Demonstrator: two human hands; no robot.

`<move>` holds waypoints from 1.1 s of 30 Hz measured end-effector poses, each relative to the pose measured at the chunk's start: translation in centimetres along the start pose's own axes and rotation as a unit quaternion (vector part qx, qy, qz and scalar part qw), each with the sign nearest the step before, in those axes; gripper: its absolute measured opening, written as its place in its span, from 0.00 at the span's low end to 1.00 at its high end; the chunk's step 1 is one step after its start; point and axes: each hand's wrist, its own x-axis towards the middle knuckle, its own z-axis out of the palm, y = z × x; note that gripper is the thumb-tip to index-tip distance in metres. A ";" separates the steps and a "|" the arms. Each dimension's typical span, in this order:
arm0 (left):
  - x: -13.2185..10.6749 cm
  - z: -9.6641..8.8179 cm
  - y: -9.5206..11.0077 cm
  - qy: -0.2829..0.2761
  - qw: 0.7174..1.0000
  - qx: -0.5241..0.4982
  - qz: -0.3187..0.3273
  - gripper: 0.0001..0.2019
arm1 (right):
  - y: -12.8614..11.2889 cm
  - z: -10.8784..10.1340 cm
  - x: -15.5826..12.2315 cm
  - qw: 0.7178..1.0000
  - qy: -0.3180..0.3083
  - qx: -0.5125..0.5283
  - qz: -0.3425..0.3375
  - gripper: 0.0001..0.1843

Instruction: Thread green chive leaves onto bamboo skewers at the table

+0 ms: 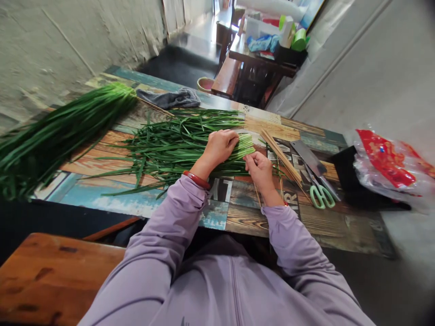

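Garlic chives (pixel 163 147) lie spread across the table, their pale stem ends (pixel 245 146) lined up on the right. My left hand (pixel 220 146) rests over the stems with its fingers curled around the bunch, pressing it together. At the lower edge of those ends, my right hand (pixel 260 168) is closed in a pinch. What sits between its fingertips is hidden. Several thin wooden skewers (pixel 280 156) lie just right of my hands. A bigger bundle of chives (pixel 71 122) is on the left side, its leaves hanging past the table edge.
A cleaver (pixel 306 156) and green-handled scissors (pixel 321 195) lie to the right of the skewers. Beyond them is a red and clear plastic bag (pixel 387 163). A grey cloth (pixel 173 97) is at the far edge. A wooden stool (pixel 57 276) stands at lower left.
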 end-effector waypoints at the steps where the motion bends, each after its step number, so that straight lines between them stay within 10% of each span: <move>1: 0.0 -0.1 0.0 -0.001 1.000 -0.003 -0.001 0.12 | 0.0 -0.1 0.1 1.000 -0.008 0.016 0.013 0.20; 23: -0.9 0.5 2.6 -0.038 0.999 -0.028 0.020 0.09 | -0.7 0.0 0.9 0.980 0.138 -0.129 -0.061 0.23; 33: -1.2 -0.4 2.1 -0.096 0.980 0.173 -0.004 0.16 | 0.4 0.4 1.2 0.991 0.121 -0.059 -0.022 0.23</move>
